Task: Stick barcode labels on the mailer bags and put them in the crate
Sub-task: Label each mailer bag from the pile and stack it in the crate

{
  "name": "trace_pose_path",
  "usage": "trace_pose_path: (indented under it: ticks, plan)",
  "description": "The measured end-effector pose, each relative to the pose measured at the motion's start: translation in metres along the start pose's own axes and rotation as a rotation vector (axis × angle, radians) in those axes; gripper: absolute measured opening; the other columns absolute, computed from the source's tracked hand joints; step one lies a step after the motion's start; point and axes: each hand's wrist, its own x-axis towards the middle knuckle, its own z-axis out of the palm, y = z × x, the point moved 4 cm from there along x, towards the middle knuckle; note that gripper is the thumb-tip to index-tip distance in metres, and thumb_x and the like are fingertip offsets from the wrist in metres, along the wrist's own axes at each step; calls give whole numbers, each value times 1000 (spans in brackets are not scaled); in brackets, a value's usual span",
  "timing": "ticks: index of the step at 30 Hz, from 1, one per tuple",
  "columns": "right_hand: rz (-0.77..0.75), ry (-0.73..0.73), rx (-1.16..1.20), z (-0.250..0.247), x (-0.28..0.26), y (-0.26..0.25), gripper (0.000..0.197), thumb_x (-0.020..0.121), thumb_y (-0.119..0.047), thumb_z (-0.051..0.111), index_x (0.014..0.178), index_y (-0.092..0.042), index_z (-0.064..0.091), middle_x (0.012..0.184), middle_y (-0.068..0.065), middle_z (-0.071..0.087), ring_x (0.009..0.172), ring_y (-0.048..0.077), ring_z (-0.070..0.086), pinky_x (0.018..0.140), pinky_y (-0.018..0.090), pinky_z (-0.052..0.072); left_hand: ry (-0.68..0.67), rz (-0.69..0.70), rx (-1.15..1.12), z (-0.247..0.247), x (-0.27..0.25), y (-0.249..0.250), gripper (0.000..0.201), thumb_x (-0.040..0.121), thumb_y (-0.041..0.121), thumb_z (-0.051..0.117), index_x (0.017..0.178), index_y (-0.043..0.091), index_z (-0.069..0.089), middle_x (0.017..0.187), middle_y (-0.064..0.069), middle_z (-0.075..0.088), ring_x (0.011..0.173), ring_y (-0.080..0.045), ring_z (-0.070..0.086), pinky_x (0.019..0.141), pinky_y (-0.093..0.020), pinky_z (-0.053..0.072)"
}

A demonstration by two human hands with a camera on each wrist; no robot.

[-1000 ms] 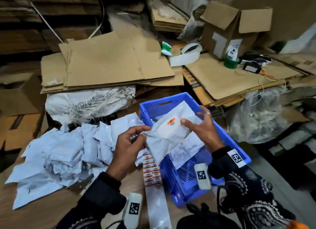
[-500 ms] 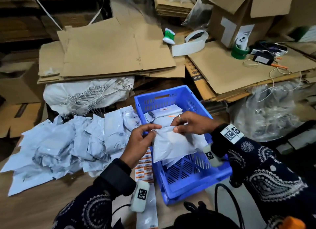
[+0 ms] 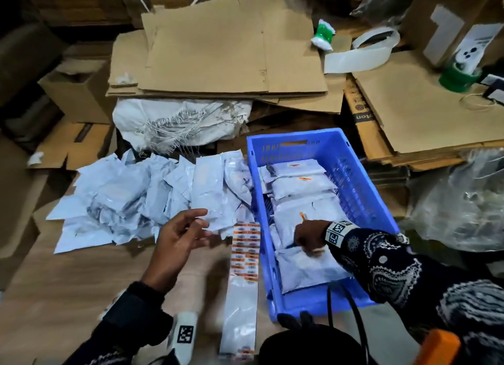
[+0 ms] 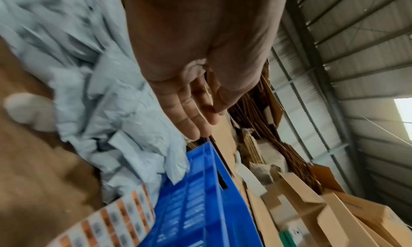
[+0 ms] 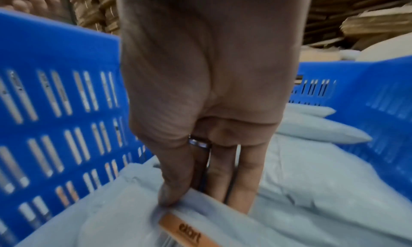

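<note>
A blue crate point(image 3: 297, 136) point(image 4: 200, 198) point(image 5: 55, 110) stands on the brown table and holds several grey mailer bags with orange labels. Inside it, my right hand point(image 3: 305, 235) point(image 5: 196, 201) pinches the edge of a labelled mailer bag point(image 3: 324, 209) point(image 5: 125, 215) between thumb and fingers; the bag lies on the others. My left hand point(image 3: 196, 228) point(image 4: 207, 120) hovers open and empty left of the crate, over the near edge of the heap of plain mailer bags point(image 3: 141, 198) point(image 4: 100, 92). A strip of barcode labels point(image 3: 244, 252) point(image 4: 107, 224) lies along the crate's left side.
Flattened cardboard sheets point(image 3: 218, 51) and a white woven sack point(image 3: 177, 121) lie behind the heap. A curl of white label liner point(image 3: 362, 51) and a green tape roll point(image 3: 458, 76) sit at the back right. A clear plastic bag point(image 3: 463, 201) bulges right of the crate.
Both hands held the labelled bag above the crate. My left hand has let go and drawn back to the left; my right hand has lowered the bag into the crate.
</note>
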Motion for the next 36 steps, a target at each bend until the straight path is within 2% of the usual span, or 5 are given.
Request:
trace_pose_path:
  ticks: [4,8,24,29,36]
  plan:
    - [70,45,2,3,-16,-34,28,72,-18,80,100,-15,73,102,11,72,99,33,70,77,34,54,66,-13,-23,-24,-8,-14,18,100,5,58,112,11,70,90,-9,72,83,-30,70,71,-31,61]
    - [152,177,-42,8,-20,-37,40,98,-35,60,132,-15,60,135,9,61,122,32,62,95,39,50,56,-23,-36,-31,-12,-18,19,100,3,56,112,9,69,89,-8,71,82,-29,69,70,-30,60]
    - [298,929,471,-163,-101,-69,27,92,-50,63,90,-23,70,96,4,71,100,29,65,71,35,45,19,-28,-3,-88,3,11,18,102,7,56,114,7,69,89,-8,70,82,-23,68,68,-33,57]
    - [203,916,841,-191,-32,-127,27,89,-48,69,88,-22,60,97,5,70,103,27,65,83,35,49,14,10,-27,-128,0,29,17,101,9,58,113,8,70,90,-8,70,83,-25,67,73,-40,54]
    - [353,743,1285,-140,86,-169,91,59,-67,79,120,-1,64,118,20,67,107,37,67,84,42,57,34,55,-49,-193,-18,20,16,101,5,55,109,3,70,84,-7,70,77,-23,69,64,-25,57]
